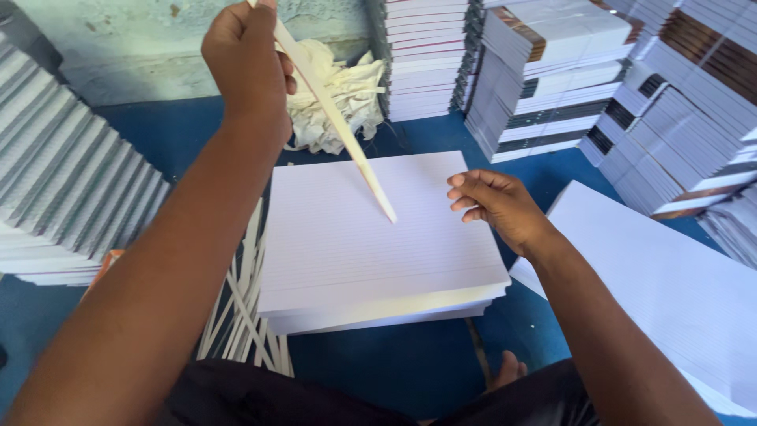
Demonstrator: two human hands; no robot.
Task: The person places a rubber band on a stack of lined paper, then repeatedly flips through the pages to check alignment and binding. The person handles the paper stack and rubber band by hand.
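A blue floor [410, 363] fills the view, ringed by leaning stacks of bound white booklets [678, 102] far right and more grey-edged stacks [63, 181] at left, set within arm's reach. In the middle lies a flat stack of ruled white paper sheets [355, 237], squared for handling. A second sheet pile [670, 284] is cut off at near right. Loose pale strips [244, 308] lie fanned at the stack's left edge, partly hidden by the forearm. Crumpled white scraps [339, 95] sit far behind. The left hand [248, 63] is closed around a long cream paper strip [339, 126], slanting down toward the sheets; its top end leaves the frame. The right hand [497, 205] hovers half curled at the stack's right edge, holding nothing.
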